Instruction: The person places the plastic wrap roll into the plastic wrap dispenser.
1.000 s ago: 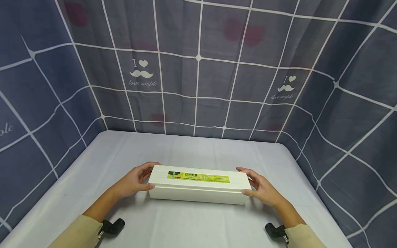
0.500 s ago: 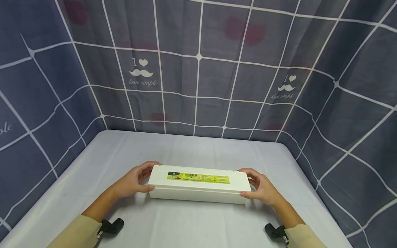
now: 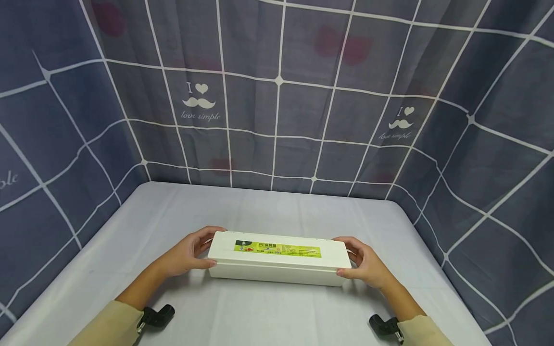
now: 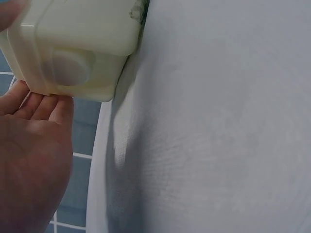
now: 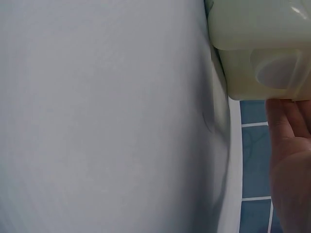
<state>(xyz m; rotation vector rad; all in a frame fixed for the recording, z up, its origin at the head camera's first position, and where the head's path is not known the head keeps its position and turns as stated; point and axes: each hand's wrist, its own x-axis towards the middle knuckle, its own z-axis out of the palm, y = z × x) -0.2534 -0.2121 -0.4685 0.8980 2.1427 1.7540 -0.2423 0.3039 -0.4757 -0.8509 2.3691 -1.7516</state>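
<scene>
A long white cling film box [image 3: 277, 274] with a yellow-green label [image 3: 277, 248] lies across the white-covered table, lid down. My left hand [image 3: 186, 252] grips its left end, thumb on the front edge and fingers round the back. At the other end my right hand [image 3: 365, 262] holds it the same way. Seen from the left wrist, the fingers [image 4: 46, 104] touch the box's side near a round translucent patch [image 4: 70, 68] on its end. A similar end of the box [image 5: 262, 29] appears in the right wrist view, fingertips against its back edge.
White cloth [image 3: 268, 317] covers the table. A dark checked curtain [image 3: 298, 110] with white lines stands along the back and both sides. Black wrist-worn mounts [image 3: 157, 316] show below each hand, at the beige sleeves [image 3: 108, 324].
The right thumb and fingertips have shifted very slightly on the box's right end. The box and the left hand look to be in the same place.
</scene>
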